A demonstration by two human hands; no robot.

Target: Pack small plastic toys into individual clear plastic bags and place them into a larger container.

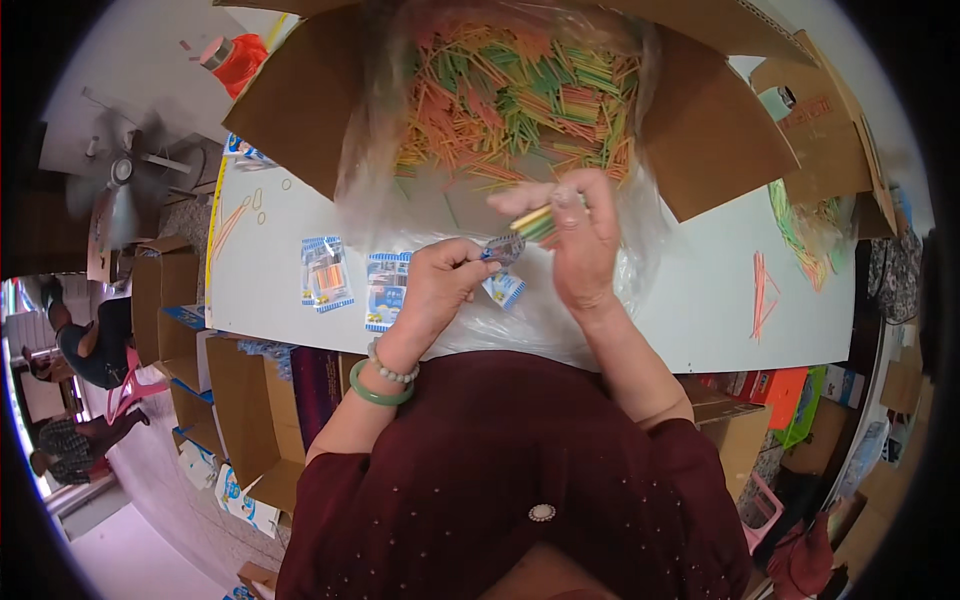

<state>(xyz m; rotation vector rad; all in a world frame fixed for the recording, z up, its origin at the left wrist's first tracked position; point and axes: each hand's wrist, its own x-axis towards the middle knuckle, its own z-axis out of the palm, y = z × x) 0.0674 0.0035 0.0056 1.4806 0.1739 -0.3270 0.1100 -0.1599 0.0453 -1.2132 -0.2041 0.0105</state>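
Sticks (510, 90) in the brown box (700, 130) are a jumble of orange, green, yellow and pink. The bundle (537, 222) in the right hand (580, 245) is yellow and green. Packets (326, 272) on the white surface (700, 300) are blue and white, one showing orange inside. Loose orange sticks (762, 290) lie off to the right. Her top (520, 470) is dark maroon with tiny pale dots, and the bangle (378, 392) is jade green next to pale beads (390, 366).

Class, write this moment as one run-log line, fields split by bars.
left hand: holds small blue packet | right hand: grips bundle of coloured sticks at packet mouth | behind: cardboard box of loose sticks
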